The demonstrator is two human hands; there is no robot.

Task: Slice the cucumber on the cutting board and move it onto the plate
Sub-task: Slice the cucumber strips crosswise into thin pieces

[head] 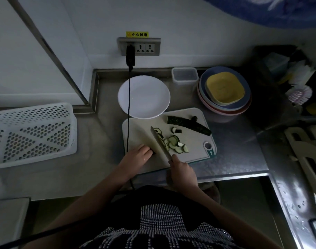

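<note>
- right hand (182, 169) has its grip wrapped round the knife (160, 143) handle, blade down among the cucumber slices (173, 143)
- left hand (138, 154) pins a dark cucumber bit, fingers curled on it
- uncut cucumber half (187, 125) sits at the far side of the cutting board (193, 153)
- white plate (143, 97) just behind the board on the desk (103, 141), nothing on it yet

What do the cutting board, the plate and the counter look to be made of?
Cutting board: likely plastic, matte off-white with a moulded teal corner. Plate: glossy white, ceramic or melamine; the frame cannot settle which. Counter: probably stainless steel, grey and brushed, with reflections.
</note>
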